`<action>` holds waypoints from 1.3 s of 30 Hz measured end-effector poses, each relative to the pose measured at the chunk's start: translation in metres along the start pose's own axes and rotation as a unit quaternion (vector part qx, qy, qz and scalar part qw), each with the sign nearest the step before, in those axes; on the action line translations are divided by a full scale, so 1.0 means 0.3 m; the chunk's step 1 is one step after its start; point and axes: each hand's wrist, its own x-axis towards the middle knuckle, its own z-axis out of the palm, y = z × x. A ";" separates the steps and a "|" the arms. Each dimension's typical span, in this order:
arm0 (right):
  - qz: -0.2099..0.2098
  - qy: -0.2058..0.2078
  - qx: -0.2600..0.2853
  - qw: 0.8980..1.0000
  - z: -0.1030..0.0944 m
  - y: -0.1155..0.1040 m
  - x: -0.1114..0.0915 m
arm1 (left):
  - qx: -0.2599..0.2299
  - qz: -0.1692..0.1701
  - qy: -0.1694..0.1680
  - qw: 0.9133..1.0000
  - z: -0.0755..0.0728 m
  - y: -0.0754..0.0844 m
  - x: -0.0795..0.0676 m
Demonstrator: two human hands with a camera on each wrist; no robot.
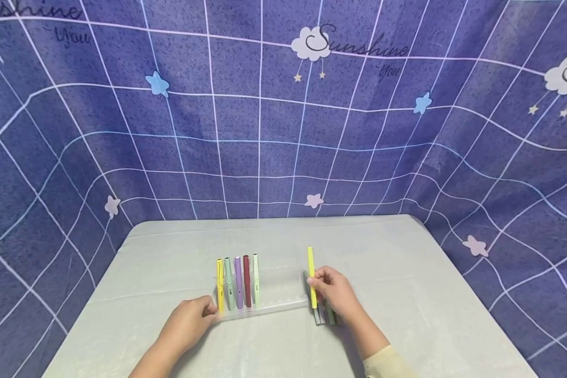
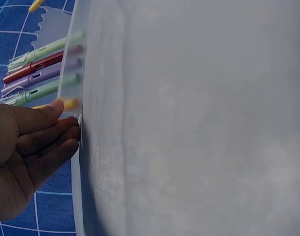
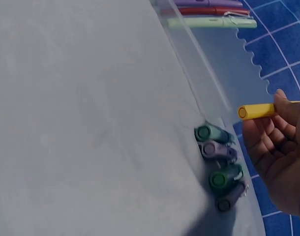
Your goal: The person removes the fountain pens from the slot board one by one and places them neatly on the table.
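"How are my hands set?"
"Your left hand (image 1: 189,320) pinches the clear rack (image 1: 283,305), lower centre, probably to steady it. Your right hand (image 1: 333,291) has its grip closed around a yellow pen (image 1: 311,273), right of centre, near-upright (perhaps matching the standing pens (image 1: 238,283))."
"And materials?"
"Slim, smooth barrels; see-through, notched rack; pale, faintly creased tabletop (image 1: 382,252)."

The see-through rack (image 1: 279,305) and smooth pens (image 1: 238,283) look plastic, the backdrop (image 1: 236,118) matt cloth.

A grey table (image 1: 430,315) bears a clear rack (image 1: 283,306) and loose pens (image 3: 226,177).
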 end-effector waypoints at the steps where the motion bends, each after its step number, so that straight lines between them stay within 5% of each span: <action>1: 0.003 0.002 -0.003 1.000 -0.008 0.003 -0.001 | 0.000 0.000 0.000 1.000 0.000 0.000 0.000; 15: 0.048 0.033 -0.032 0.998 -0.102 0.062 -0.020 | 0.002 0.001 -0.003 1.000 -0.003 0.002 0.000; 29: 0.099 0.045 -0.156 0.982 -0.160 0.098 -0.053 | 0.001 -0.003 -0.002 1.000 -0.005 0.006 -0.002; 39: 0.098 0.043 -0.210 0.972 -0.156 0.103 -0.066 | 0.000 0.004 -0.002 1.000 -0.005 0.006 -0.002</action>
